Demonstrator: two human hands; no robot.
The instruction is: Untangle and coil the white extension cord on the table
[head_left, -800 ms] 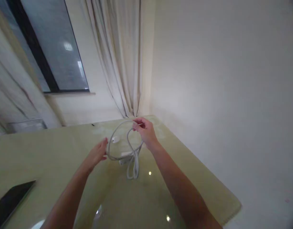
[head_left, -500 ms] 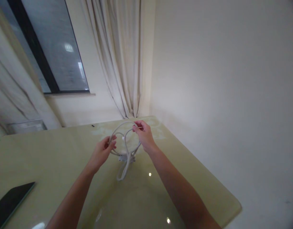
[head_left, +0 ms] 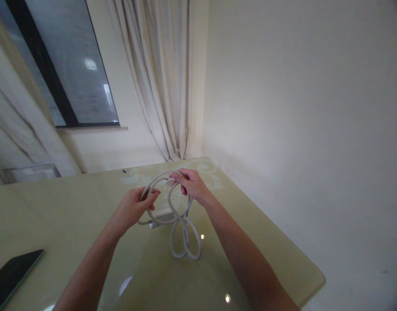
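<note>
Cable loops [head_left: 186, 236] have spread apart below the hands [head_left: 135, 206] [head_left: 194, 186], perhaps touching the table [head_left: 78, 211]

The cable [head_left: 183, 217] is light grey. The plug [head_left: 168, 182] and block [head_left: 163, 213] are white. The table [head_left: 250, 242] is pale yellow-green, with a whitish scroll pattern [head_left: 207, 167] at its far corner. The slab [head_left: 14, 273] is black with a greenish edge. The curtains [head_left: 162, 65] are plain cream, the wall [head_left: 298, 129] off-white, the window frame [head_left: 45, 65] black.

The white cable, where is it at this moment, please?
In the head view's lower half, left of centre, the white cable is held in loops between the left hand and the right hand, over the table.
</note>
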